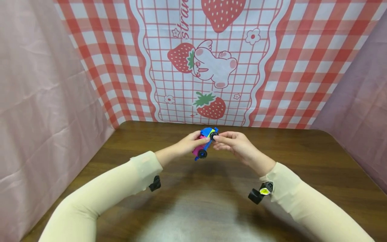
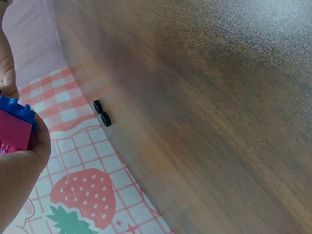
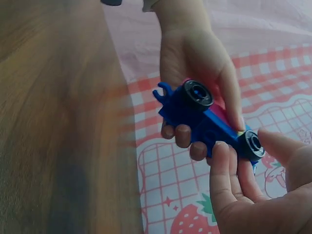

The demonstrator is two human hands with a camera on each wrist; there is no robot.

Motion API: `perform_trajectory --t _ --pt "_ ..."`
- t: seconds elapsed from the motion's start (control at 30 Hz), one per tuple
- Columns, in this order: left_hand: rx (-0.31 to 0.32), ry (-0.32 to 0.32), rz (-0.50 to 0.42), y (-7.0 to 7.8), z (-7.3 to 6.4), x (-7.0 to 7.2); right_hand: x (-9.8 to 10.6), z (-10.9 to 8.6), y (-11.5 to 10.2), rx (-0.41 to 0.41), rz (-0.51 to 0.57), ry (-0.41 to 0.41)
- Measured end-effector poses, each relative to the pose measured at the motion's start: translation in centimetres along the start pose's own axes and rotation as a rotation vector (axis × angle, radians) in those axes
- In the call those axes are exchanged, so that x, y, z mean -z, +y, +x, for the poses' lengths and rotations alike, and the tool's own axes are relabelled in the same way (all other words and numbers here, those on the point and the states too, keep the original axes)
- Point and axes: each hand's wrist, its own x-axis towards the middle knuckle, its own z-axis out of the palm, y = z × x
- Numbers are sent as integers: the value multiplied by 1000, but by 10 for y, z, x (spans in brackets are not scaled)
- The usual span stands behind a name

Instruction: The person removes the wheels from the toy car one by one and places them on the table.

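A toy building-block car (image 1: pixel 207 141) is held up over the table in the head view. It has a blue chassis, a pink body and a yellow-green piece. My left hand (image 1: pixel 188 144) grips the car by its pink body, thumb on one side and fingers wrapped under the chassis. Two black wheels show along the near side. At one of them, the wheel (image 3: pixel 251 145) by the yellow-green piece, my right hand (image 1: pixel 239 144) pinches with the thumb on its outer face. Its other fingers lie against the chassis. A blue hook (image 3: pixel 162 91) sticks out at the car's opposite end.
Two small black wheels (image 2: pixel 102 113) stand side by side near the far edge of the brown wooden table (image 1: pixel 145 144). Behind it hangs a red-checked cloth (image 1: pixel 202 77) with strawberries. Pink curtains (image 1: pixel 45 101) close off the sides.
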Motion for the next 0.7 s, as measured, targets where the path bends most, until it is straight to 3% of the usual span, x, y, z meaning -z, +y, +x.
perform_trajectory --t 0.33,0.53,0.7 --pt "0 -16 -3 1 -4 0 -6 2 2 70 -250 -22" --pt "-11 -16 21 0 -4 1 -7 3 2 119 -335 -34" --pt "-13 0 54 1 -5 1 -6 5 3 179 -487 13"
